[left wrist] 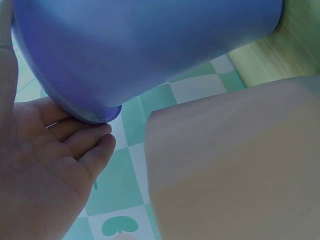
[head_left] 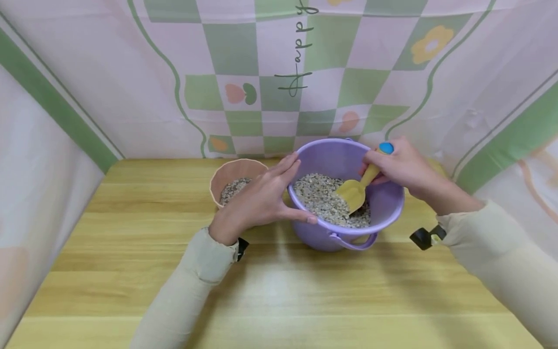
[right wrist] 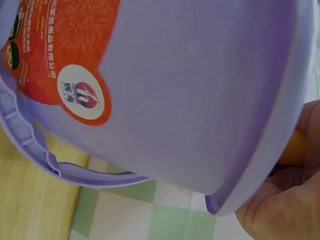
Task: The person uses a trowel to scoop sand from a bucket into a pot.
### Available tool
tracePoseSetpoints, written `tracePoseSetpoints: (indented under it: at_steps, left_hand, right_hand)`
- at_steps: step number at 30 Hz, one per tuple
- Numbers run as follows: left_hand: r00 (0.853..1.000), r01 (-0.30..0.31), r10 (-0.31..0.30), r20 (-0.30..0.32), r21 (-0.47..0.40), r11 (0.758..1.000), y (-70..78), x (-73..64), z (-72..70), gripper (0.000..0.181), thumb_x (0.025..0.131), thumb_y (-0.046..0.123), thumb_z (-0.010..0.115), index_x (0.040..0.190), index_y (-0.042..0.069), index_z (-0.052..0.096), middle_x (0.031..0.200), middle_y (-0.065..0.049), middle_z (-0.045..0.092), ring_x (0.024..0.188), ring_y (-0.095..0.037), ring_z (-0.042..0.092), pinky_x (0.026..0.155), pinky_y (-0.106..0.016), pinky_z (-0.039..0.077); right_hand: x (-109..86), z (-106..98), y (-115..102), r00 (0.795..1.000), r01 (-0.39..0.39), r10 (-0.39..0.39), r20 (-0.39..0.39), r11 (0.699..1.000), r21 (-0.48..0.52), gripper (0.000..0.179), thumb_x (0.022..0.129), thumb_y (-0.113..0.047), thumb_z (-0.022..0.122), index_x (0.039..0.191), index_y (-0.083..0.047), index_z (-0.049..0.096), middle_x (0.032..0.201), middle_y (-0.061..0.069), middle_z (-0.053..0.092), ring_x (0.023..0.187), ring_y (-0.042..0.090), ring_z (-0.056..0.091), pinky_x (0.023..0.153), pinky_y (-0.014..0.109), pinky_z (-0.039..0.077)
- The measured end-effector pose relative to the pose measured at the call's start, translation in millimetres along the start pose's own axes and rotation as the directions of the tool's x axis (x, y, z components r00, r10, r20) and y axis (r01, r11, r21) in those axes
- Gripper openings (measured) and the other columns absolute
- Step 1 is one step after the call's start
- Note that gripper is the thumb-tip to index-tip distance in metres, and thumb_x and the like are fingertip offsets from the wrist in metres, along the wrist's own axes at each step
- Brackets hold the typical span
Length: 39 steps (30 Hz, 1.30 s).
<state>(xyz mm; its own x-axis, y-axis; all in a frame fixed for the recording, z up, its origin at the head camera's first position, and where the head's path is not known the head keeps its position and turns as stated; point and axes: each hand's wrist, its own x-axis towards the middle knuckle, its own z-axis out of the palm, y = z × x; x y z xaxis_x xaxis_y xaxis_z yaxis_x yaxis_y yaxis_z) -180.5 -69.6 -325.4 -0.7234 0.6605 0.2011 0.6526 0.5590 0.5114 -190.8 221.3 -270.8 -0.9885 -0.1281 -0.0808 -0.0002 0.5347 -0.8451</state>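
Note:
A purple bucket stands on the wooden table with small grey-beige pebbles in it. My right hand grips the handle of a yellow toy shovel with a blue end, its blade down among the pebbles. In the right wrist view, part of the yellow handle shows beyond the bucket's rim. My left hand rests against the bucket's left rim, fingers extended and thumb spread toward the front. The left wrist view shows its fingers touching the rim from outside.
Left of the bucket, partly behind my left hand, a pinkish-orange container holds similar pebbles. The bucket's handle hangs down at the front. A checkered fabric hangs behind the table, with more fabric at both sides.

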Motion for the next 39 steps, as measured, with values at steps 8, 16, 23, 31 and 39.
tracePoseSetpoints:
  at_steps: [8, 16, 23, 31, 39]
  left_hand:
    - [1.0, -0.007, 0.007, -0.002, -0.009, 1.0, 0.2, 1.2, 0.9, 0.123, 0.07, 0.074, 0.073, 0.157, 0.003, 0.023, 0.167, -0.004, 0.007, 0.142, -0.026, 0.037, 0.106, -0.035, 0.043]
    - [1.0, -0.003, 0.003, -0.002, -0.027, 1.0, 0.8, 0.9, 0.6, 0.124, 0.069, 0.075, 0.073, 0.158, 0.004, 0.023, 0.167, -0.001, 0.005, 0.144, -0.025, 0.033, 0.107, -0.036, 0.042]
    - [1.0, 0.014, -0.014, 0.01, -0.042, 0.999, 0.6, 0.4, -0.5, 0.124, 0.069, 0.074, 0.074, 0.158, 0.005, 0.022, 0.167, 0.001, 0.003, 0.145, -0.025, 0.032, 0.108, -0.036, 0.04]
    - [1.0, 0.031, -0.031, 0.008, -0.052, 0.998, -1.1, -0.6, 1.4, 0.124, 0.069, 0.071, 0.077, 0.158, 0.006, 0.022, 0.167, 0.004, 0.001, 0.146, -0.025, 0.03, 0.11, -0.038, 0.038]
    - [1.0, 0.015, -0.015, 0.0, -0.063, 0.998, -2.3, 0.1, 3.5, 0.124, 0.069, 0.073, 0.075, 0.158, 0.005, 0.022, 0.166, 0.006, -0.001, 0.146, -0.025, 0.028, 0.112, -0.04, 0.035]
  right_hand:
    - [-1.3, -0.3, 3.3, 0.999, 0.003, -0.007, 0.041, 0.996, 0.084, 0.028, 0.098, -0.008, 0.054, 0.098, 0.016, 0.068, 0.076, 0.005, 0.075, 0.068, 0.021, 0.074, 0.066, 0.033, 0.059]
    - [0.1, -1.3, 3.6, 0.998, -0.003, -0.005, 0.065, 0.991, 0.132, 0.023, 0.098, -0.007, 0.055, 0.099, 0.01, 0.07, 0.079, 0.005, 0.075, 0.071, 0.023, 0.074, 0.068, 0.034, 0.059]
    - [0.5, 3.0, 2.4, 0.995, -0.004, -0.017, 0.097, 0.977, 0.214, 0.022, 0.099, -0.007, 0.054, 0.09, -0.002, 0.074, 0.08, 0.007, 0.075, 0.073, 0.025, 0.074, 0.069, 0.035, 0.059]
    - [0.0, 5.4, 2.9, 0.995, -0.014, -0.007, 0.099, 0.977, 0.211, 0.021, 0.099, -0.008, 0.055, 0.094, 0.003, 0.072, 0.08, 0.006, 0.075, 0.074, 0.025, 0.074, 0.069, 0.033, 0.059]
    - [1.9, 5.0, 2.4, 0.996, -0.037, 0.014, 0.09, 0.964, 0.263, 0.025, 0.099, -0.008, 0.055, 0.085, -0.011, 0.075, 0.082, 0.009, 0.076, 0.073, 0.024, 0.074, 0.067, 0.033, 0.059]
